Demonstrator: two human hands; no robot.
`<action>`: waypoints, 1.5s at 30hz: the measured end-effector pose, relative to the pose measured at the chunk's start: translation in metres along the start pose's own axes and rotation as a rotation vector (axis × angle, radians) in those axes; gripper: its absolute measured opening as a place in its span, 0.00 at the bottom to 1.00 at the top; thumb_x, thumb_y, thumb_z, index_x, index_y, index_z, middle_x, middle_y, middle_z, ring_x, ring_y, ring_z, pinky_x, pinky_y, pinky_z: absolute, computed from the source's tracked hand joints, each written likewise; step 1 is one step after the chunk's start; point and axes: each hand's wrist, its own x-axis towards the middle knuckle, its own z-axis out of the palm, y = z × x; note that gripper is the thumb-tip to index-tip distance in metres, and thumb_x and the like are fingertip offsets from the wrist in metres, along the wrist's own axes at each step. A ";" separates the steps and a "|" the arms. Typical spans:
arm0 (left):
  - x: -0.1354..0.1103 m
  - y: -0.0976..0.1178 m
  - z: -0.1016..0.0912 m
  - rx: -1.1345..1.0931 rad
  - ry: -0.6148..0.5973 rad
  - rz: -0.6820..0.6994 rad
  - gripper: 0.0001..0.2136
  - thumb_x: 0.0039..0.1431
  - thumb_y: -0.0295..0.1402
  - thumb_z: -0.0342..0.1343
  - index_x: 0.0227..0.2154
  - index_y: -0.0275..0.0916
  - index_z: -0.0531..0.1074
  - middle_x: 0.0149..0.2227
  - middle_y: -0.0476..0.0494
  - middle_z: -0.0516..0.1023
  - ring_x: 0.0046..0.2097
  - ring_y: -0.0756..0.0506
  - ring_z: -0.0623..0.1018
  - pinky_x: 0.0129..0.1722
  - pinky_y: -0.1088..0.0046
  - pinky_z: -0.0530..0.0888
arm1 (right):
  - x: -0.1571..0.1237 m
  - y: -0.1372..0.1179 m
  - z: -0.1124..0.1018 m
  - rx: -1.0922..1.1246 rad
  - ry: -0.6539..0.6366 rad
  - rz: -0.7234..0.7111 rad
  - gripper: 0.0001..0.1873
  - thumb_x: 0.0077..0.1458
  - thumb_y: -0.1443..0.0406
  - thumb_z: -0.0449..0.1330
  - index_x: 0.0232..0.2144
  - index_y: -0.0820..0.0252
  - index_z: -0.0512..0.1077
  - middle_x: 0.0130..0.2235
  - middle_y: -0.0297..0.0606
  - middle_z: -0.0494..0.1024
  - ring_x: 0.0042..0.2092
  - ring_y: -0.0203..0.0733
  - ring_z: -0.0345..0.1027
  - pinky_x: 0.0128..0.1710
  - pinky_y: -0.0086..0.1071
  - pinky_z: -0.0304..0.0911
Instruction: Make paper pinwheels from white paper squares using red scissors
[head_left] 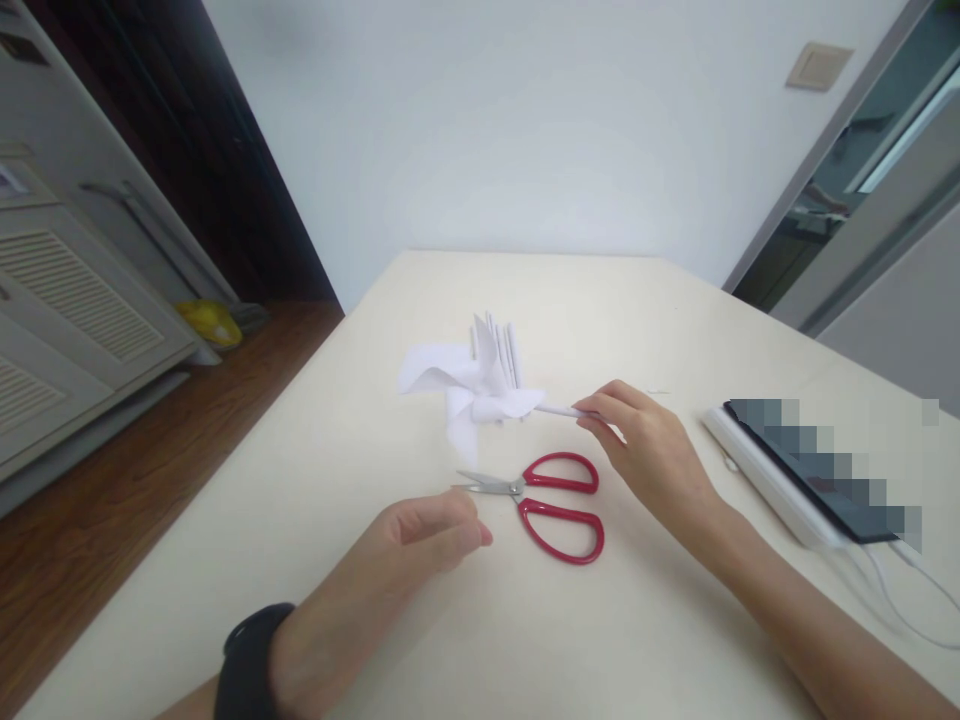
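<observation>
Currently, bench (300,500) is stretching back to the wall (465,130) beyond the pinwheel (487,385), leftward to its edge | right hand (652,440) is pinching the stick (556,409) between fingertips, pinwheel sitting left of it | left hand (420,540) is curling loosely beside the scissors (516,488), pinwheel lying beyond; its grip, cannot tell
</observation>
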 end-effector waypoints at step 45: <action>0.005 -0.009 -0.004 0.500 -0.098 0.188 0.11 0.54 0.39 0.52 0.27 0.36 0.71 0.19 0.54 0.60 0.24 0.51 0.60 0.26 0.75 0.57 | 0.020 0.127 0.016 0.191 0.127 0.494 0.16 0.58 0.63 0.54 0.47 0.63 0.65 0.47 0.42 0.69 0.44 0.42 0.67 0.41 0.41 0.66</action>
